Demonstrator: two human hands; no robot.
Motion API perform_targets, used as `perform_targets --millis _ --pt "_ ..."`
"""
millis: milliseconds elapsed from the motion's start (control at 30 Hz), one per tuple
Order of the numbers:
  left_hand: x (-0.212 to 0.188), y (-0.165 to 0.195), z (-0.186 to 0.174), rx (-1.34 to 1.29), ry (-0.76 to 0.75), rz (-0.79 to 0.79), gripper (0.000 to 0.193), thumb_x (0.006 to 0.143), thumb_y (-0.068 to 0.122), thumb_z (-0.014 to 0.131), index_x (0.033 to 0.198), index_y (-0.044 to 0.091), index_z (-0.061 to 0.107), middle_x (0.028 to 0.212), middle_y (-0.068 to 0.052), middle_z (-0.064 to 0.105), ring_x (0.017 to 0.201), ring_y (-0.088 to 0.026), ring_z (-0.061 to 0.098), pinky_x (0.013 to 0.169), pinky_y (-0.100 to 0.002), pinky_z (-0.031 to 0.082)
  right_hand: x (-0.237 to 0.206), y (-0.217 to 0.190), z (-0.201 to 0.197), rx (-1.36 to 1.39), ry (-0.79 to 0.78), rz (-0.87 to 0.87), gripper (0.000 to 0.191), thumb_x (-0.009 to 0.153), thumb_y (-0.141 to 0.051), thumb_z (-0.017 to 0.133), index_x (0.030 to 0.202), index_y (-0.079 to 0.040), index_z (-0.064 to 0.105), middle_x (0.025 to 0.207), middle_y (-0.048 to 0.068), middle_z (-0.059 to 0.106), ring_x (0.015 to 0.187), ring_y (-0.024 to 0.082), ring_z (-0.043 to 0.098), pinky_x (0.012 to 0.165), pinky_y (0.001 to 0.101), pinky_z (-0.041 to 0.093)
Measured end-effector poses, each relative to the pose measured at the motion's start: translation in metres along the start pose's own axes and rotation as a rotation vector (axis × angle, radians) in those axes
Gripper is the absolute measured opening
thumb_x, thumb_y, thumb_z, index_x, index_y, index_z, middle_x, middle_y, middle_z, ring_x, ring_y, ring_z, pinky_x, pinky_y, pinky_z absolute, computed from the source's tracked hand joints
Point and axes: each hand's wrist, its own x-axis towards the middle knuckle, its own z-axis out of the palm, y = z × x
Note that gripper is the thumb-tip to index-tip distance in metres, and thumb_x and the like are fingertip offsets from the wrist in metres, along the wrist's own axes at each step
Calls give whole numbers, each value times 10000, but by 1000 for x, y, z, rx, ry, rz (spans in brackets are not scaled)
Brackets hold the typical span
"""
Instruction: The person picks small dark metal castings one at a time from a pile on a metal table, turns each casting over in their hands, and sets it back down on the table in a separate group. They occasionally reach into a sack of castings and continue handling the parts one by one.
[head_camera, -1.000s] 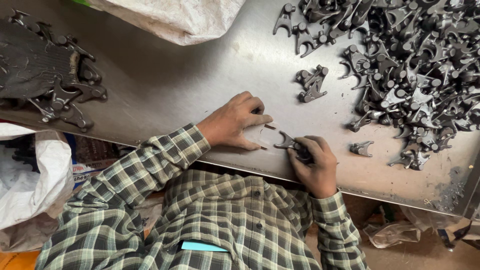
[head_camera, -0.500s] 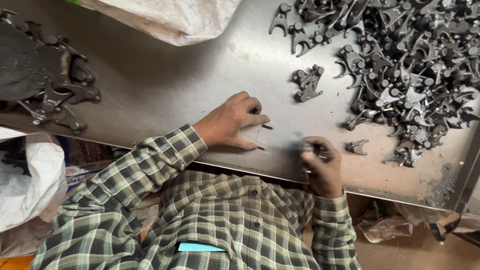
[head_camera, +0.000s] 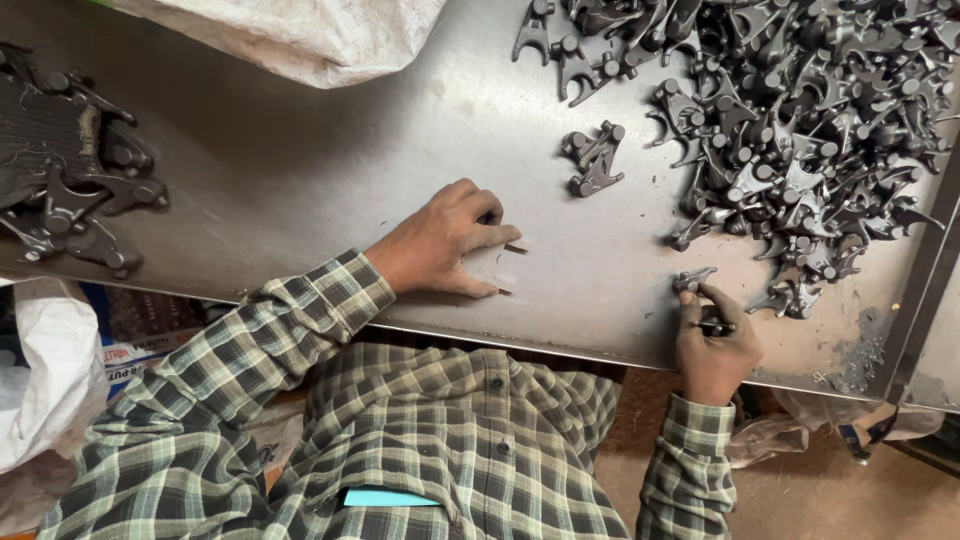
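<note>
grey forked metal casting (head_camera: 692, 280) near the front edge of the brushed steel tabletop (head_camera: 300, 170), pinched by fingertips of the right hand (head_camera: 712, 345), apart from the heaped dark castings (head_camera: 800, 130); left hand (head_camera: 440, 240) rests curled, knuckles down, gripping nothing visible, bracing.

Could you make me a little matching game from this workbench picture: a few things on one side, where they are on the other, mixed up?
Things:
1. big heap of dark metal parts
2. white sack
3. left hand
4. right hand

Places:
A. resting flat on the middle of the steel table
B. at the table's near edge, fingers on a small metal part
C. top right of the table
D. top edge of the table, left of the heap

Pairs: 1-C, 2-D, 3-A, 4-B
</note>
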Motion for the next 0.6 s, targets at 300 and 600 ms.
perform_targets --millis 300,600 --pt "-1 1 -1 9 19 11 683 645 445 908 1216 119 722 1153 -102 605 1057 -283 530 927 -428 536 -8 -45 4 112 -118 -184 247 967 -196 787 1127 -10 758 960 124 724 805 168 693 686 273 551" --pt "-1 1 -1 7 31 24 668 656 438 904 1211 113 723 1145 -107 605 1052 -281 533 909 -420 536 -1 -86 20 -45 -115 115 382 885 -320 905 900 18 727 742 105 712 625 188 681 602 311 544"
